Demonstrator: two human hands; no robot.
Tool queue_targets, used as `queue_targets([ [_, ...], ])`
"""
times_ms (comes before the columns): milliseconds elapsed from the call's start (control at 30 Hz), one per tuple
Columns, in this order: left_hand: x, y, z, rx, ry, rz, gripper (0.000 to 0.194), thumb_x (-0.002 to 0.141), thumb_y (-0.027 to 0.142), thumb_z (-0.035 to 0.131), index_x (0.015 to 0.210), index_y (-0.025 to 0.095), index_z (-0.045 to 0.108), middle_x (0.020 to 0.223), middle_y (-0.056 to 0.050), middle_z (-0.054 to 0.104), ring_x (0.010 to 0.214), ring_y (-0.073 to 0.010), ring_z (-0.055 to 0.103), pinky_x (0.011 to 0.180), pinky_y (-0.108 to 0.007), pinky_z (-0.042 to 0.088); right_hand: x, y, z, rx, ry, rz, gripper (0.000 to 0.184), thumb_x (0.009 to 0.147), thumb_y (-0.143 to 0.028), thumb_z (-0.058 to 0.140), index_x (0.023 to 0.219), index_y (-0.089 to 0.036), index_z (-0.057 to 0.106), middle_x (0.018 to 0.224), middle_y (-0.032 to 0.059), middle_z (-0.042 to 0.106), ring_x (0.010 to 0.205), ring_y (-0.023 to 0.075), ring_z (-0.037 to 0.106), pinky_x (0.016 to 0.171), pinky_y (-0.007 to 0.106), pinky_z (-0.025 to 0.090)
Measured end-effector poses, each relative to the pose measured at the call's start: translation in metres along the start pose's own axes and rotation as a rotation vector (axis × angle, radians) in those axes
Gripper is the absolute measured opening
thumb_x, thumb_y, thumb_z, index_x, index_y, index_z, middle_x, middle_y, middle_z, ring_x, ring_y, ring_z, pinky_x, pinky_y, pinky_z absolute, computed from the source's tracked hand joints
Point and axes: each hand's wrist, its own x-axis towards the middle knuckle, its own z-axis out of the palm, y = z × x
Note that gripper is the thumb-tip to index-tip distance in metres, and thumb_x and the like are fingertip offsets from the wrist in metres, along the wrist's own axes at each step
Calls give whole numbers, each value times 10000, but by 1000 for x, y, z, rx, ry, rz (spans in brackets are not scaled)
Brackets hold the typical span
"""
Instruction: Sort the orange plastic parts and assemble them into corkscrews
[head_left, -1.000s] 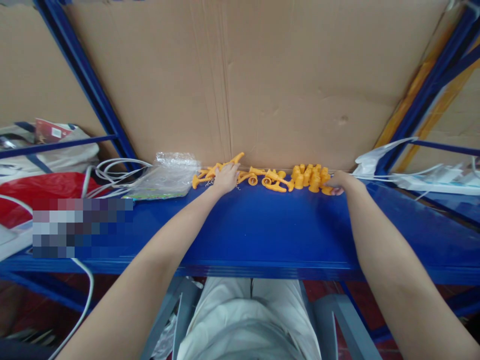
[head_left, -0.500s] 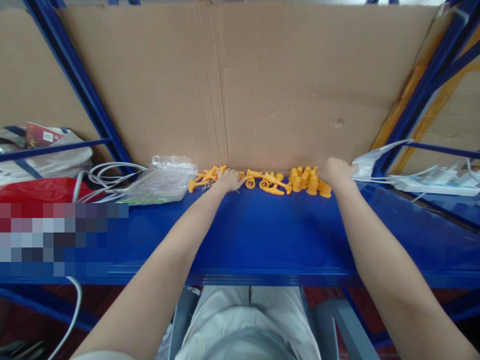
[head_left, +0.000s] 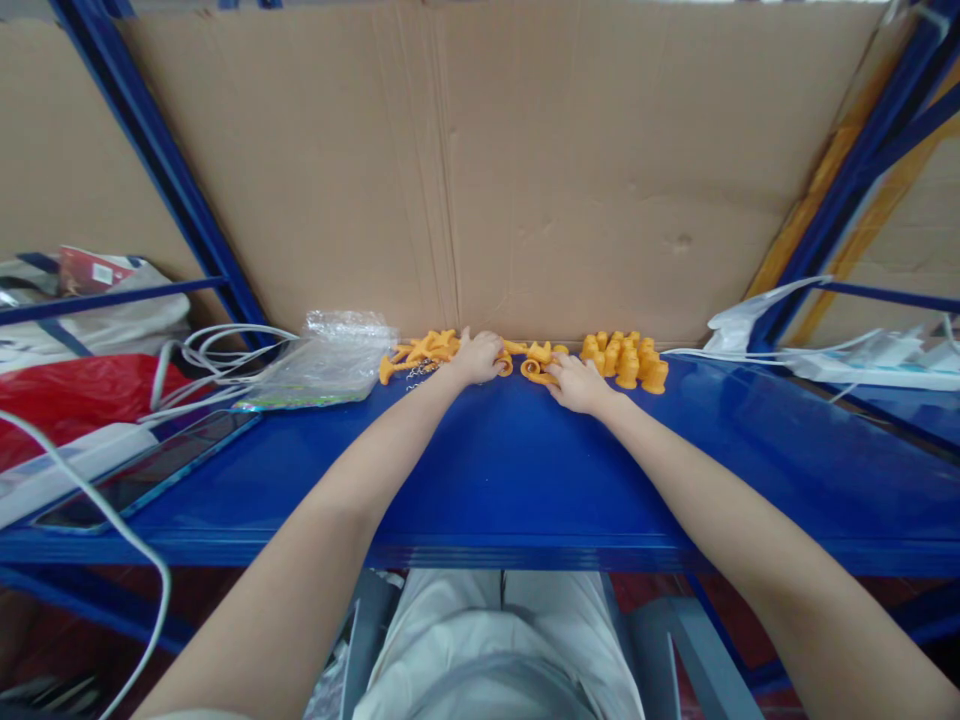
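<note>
My left hand is at the back of the blue shelf, its fingers curled against a ring-ended orange plastic piece. Close to its right, my right hand has its fingers closed on another orange plastic piece with a round opening; the fingers partly cover it. Left of my left hand lies a pile of orange figure-like pieces with small metal chains. Beyond my right hand stands a group of upright orange pieces in rows.
The blue shelf backs onto a cardboard panel. Clear plastic bags, white cables and a phone lie on the left. On the right are a white power strip and a blue upright post.
My right hand has left the upright orange group and moved left to the loose pieces. My left hand has shifted slightly right, its fingers drawing in. One more upright piece shows on the right.
</note>
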Motion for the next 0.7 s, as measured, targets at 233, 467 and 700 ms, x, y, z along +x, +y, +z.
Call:
queue_targets([
  [233,3,13,2,56,70,-8,274,897,125,462,1010,142,711,1159,-164,696,1192,-311,599,1137,-596,293,2,-1,7,36,-54,5,482,1010,-287,341,1396,-147,594,1578,173,414,1348,346,471,1037,520,433],
  [467,17,10,-5,-238,227,-276,198,952,215,493,1010,183,679,1113,-121,721,1078,-270,652,935,-393,463,3,0,9,55,-62,14,482,1014,-295,344,1399,-148,594,1584,171,406,1337,337,482,1035,509,458],
  [700,36,4,-6,-556,411,-485,138,906,179,535,795,194,615,906,-59,720,910,-195,652,832,-292,483,4,0,10,63,-58,3,477,1006,-279,360,1402,-152,594,1588,179,398,1357,343,470,1042,524,463],
])
